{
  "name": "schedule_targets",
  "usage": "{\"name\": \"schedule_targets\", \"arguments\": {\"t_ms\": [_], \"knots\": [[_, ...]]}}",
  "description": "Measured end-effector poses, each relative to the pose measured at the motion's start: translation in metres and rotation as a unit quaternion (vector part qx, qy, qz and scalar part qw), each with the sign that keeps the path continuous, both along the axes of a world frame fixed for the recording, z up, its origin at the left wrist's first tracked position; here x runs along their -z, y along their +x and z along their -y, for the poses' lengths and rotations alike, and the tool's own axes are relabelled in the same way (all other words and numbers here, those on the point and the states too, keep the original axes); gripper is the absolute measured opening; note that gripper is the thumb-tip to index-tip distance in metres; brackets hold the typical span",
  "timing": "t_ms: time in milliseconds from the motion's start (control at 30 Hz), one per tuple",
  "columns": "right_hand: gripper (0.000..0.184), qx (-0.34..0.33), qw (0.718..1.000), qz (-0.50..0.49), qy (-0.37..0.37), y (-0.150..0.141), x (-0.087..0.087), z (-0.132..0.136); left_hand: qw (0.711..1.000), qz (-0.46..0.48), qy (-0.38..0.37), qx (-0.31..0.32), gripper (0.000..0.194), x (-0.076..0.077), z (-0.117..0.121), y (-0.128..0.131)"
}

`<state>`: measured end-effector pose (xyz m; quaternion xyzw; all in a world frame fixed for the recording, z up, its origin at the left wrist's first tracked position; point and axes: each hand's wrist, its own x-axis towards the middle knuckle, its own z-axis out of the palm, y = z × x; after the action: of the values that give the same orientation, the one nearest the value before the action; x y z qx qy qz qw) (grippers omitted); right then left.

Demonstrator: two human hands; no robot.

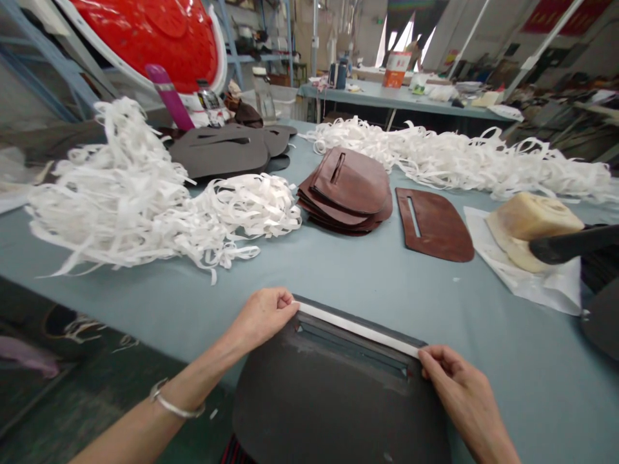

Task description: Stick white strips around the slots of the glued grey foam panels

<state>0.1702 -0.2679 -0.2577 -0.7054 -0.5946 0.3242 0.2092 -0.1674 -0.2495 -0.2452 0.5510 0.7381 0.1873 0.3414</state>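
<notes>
A dark grey leather panel (333, 399) with a long slot near its far edge lies at the table's front edge, partly overhanging it. Along that far edge runs a narrow white tape strip (358, 330). My left hand (264, 317) pinches the strip's left end at the panel's corner. At the other end, my right hand (457, 380) has thumb and forefinger closed on the tape near the right corner. Between the two hands the strip looks straight and flat. Part of the panel's near side runs out of view at the bottom.
Tangled white strips (126, 193) are heaped at left, with another long heap (459, 158) behind. Brown slotted leather pieces (353, 183) are stacked mid-table, beside a single brown piece (435, 225). A yellowish block (534, 219) and black handle (575, 243) are at right.
</notes>
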Motion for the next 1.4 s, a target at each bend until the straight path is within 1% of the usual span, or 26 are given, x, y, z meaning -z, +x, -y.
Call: {"name": "schedule_targets", "arguments": {"t_ms": [133, 233, 333, 433, 567, 667, 767, 800, 867, 900, 933, 967, 1000, 1033, 1100, 1133, 1167, 1200, 1300, 1333, 1400], "knots": [[0.041, 0.033, 0.999, -0.023, 0.001, -0.003, -0.002, -0.001, 1.0, -0.024, -0.017, 0.009, 0.028, -0.002, -0.003, 0.002], [0.036, 0.041, 0.999, -0.033, 0.003, -0.004, -0.002, -0.002, 0.999, -0.034, -0.032, 0.023, 0.031, 0.004, -0.003, 0.0], [0.029, 0.058, 0.998, -0.026, -0.005, -0.003, 0.0, -0.004, 0.996, -0.065, -0.05, 0.036, 0.034, 0.011, -0.005, -0.002], [0.022, 0.077, 0.997, -0.021, -0.012, -0.003, 0.002, -0.005, 0.993, -0.094, -0.061, 0.047, 0.037, 0.015, -0.007, -0.003], [0.021, 0.082, 0.996, -0.015, -0.012, -0.003, 0.003, -0.005, 0.99, -0.109, -0.074, 0.047, 0.036, 0.014, -0.007, -0.001], [0.02, 0.077, 0.997, 0.015, -0.014, -0.005, 0.003, -0.007, 0.989, -0.127, -0.071, 0.039, 0.034, 0.012, -0.006, 0.002], [0.017, 0.074, 0.995, 0.072, -0.003, -0.006, 0.002, -0.007, 0.988, -0.148, -0.039, 0.013, 0.032, 0.013, 0.0, 0.007], [0.014, 0.071, 0.993, 0.092, 0.006, -0.007, 0.001, -0.007, 0.987, -0.159, -0.011, 0.005, 0.031, 0.014, 0.004, 0.01], [0.007, 0.062, 0.987, 0.143, 0.026, -0.007, 0.0, -0.005, 0.981, -0.178, 0.076, 0.007, 0.028, 0.018, 0.013, 0.016], [0.004, 0.055, 0.983, 0.174, 0.036, -0.008, 0.0, -0.003, 0.974, -0.184, 0.13, 0.023, 0.026, 0.021, 0.018, 0.019], [0.004, 0.043, 0.977, 0.202, 0.051, -0.011, -0.001, -0.001, 0.963, -0.19, 0.181, 0.055, 0.025, 0.025, 0.024, 0.022], [0.008, 0.018, 0.972, 0.221, 0.077, -0.014, -0.002, 0.002, 0.949, -0.197, 0.225, 0.097, 0.026, 0.028, 0.029, 0.025], [0.014, -0.022, 0.967, 0.228, 0.113, -0.02, -0.003, 0.004, 0.933, -0.207, 0.256, 0.144, 0.028, 0.031, 0.033, 0.027], [0.019, -0.077, 0.959, 0.225, 0.153, -0.027, -0.004, 0.006, 0.917, -0.222, 0.274, 0.187, 0.031, 0.034, 0.037, 0.028], [0.027, -0.192, 0.932, 0.205, 0.231, -0.044, -0.005, 0.008, 0.894, -0.249, 0.281, 0.244, 0.04, 0.036, 0.039, 0.028], [0.028, -0.233, 0.917, 0.201, 0.255, -0.053, -0.005, 0.008, 0.89, -0.256, 0.277, 0.254, 0.043, 0.036, 0.038, 0.026], [0.028, -0.257, 0.907, 0.2, 0.268, -0.061, -0.004, 0.006, 0.891, -0.258, 0.272, 0.256, 0.044, 0.035, 0.037, 0.023], [0.024, -0.264, 0.903, 0.201, 0.274, -0.068, -0.003, 0.004, 0.893, -0.254, 0.268, 0.257, 0.043, 0.034, 0.035, 0.019], [0.013, -0.249, 0.906, 0.216, 0.267, -0.08, 0.001, -0.007, 0.906, -0.216, 0.268, 0.247, 0.038, 0.031, 0.03, 0.009], [0.013, -0.242, 0.906, 0.232, 0.257, -0.083, 0.001, -0.012, 0.911, -0.2, 0.274, 0.234, 0.038, 0.031, 0.031, 0.007], [0.022, -0.229, 0.903, 0.282, 0.23, -0.088, 0.0, -0.024, 0.922, -0.168, 0.286, 0.2, 0.036, 0.032, 0.033, 0.006]]}}
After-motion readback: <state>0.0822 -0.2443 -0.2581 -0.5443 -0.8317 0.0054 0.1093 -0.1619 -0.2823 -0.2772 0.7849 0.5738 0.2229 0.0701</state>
